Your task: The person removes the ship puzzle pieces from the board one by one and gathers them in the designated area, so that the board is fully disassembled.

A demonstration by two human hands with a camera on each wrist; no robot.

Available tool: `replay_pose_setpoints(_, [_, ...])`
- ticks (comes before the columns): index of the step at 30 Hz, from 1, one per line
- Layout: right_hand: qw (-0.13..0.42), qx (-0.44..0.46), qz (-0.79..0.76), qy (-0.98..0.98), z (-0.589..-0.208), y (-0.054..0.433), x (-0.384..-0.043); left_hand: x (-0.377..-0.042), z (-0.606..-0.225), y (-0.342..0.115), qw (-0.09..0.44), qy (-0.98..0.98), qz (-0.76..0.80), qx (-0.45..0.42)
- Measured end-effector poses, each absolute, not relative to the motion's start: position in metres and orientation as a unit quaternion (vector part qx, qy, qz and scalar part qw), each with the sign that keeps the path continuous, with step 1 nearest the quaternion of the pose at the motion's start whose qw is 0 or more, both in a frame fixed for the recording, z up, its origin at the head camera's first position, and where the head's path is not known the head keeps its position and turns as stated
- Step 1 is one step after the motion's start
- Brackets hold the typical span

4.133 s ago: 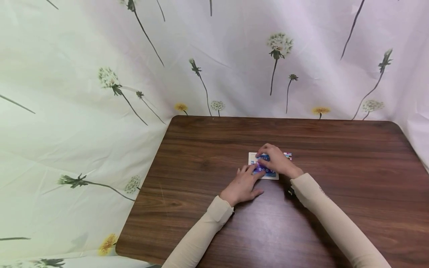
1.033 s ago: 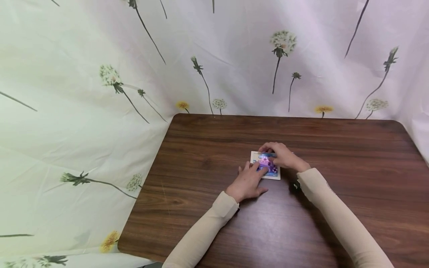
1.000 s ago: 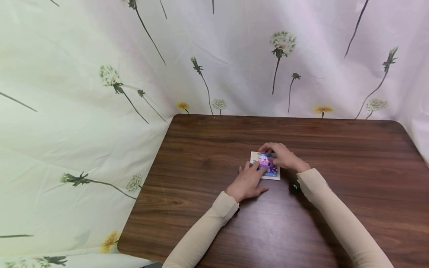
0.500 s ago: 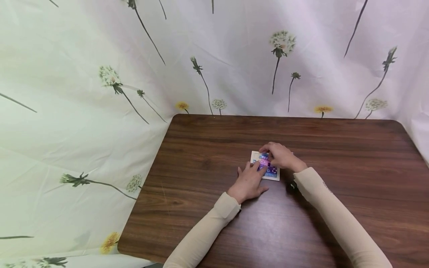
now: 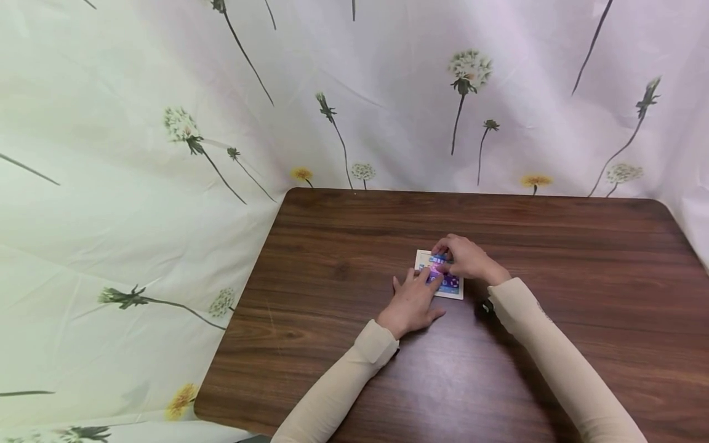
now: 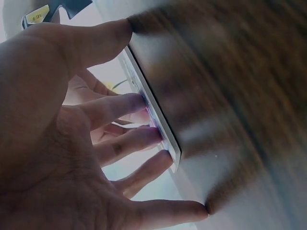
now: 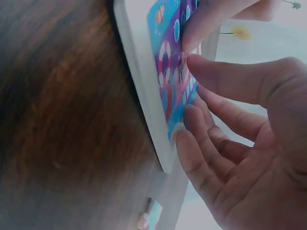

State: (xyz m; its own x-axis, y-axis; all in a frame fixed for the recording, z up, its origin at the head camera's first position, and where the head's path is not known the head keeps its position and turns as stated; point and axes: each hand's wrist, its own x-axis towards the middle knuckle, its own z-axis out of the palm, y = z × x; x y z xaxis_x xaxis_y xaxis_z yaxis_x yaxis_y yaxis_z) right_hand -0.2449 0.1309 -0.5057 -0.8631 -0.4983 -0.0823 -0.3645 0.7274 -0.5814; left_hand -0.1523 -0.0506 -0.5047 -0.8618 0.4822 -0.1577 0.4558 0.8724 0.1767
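A small jigsaw puzzle in a thin white frame (image 5: 418, 261) lies flat on the table in the head view. Its picture is blue, purple and pink, with a swim ring showing in the right wrist view. My left hand (image 5: 412, 303) has spread fingers, with the middle fingertips resting on the puzzle's near left part. In the left wrist view the thumb and little finger of that hand (image 6: 96, 134) reach past the frame. My right hand (image 5: 468, 257) arches over the far right part, thumb and bent fingertips touching the picture. Whether it pinches a single piece is hidden.
A small colourful piece (image 7: 152, 214) lies on the table beyond the frame in the right wrist view. The dark wood table (image 5: 332, 246) meets a white cloth with printed dandelions (image 5: 388, 123) at its back and left.
Over the last second my right thumb has shifted slightly left and nearer across the puzzle. The right fingers stay at its far edge, and the left hand has hardly moved.
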Motion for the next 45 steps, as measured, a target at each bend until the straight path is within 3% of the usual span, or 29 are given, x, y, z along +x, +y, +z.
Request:
replay_pose_setpoints(25, [0.066,-0.207,-0.23,0.949,-0.509,0.13,-0.238,-0.154,-0.507,-0.05,0.087,0.963,0.071,0.245])
replay_pose_setpoints(45, [0.039,-0.243,-0.268,0.932,-0.509,0.137,-0.233,-0.152,-0.505,-0.05,0.1,0.962,0.079,0.241])
